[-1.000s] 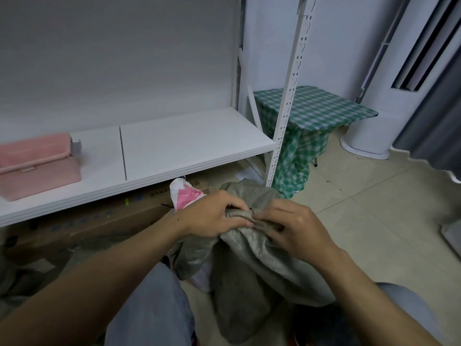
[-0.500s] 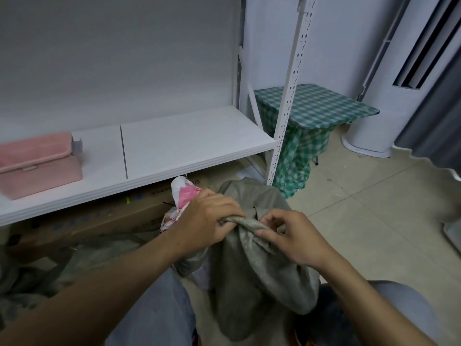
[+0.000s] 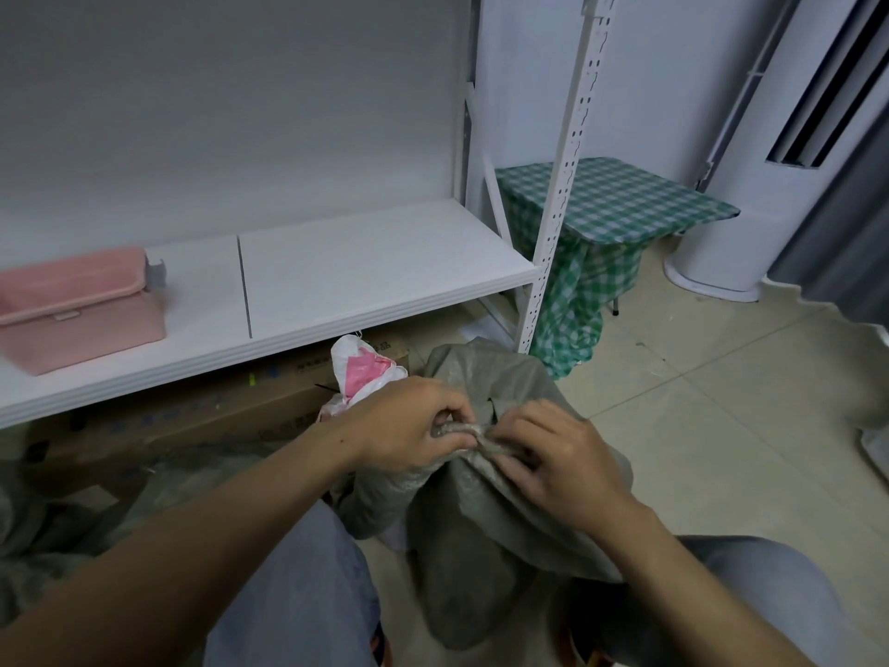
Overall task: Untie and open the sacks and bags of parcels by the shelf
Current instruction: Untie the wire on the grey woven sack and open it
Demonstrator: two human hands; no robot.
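Both hands [image 3: 486,440] pinch the grey sack's [image 3: 481,546] twisted, closed neck.

open floor [image 3: 721,426] right of sack [image 3: 481,546]; shelf [image 3: 361,267] close behind

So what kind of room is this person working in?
Probably a small storeroom or parcel sorting corner: a white metal shelving rack, a long cardboard box under it, and a grey woven sack that both hands work on.
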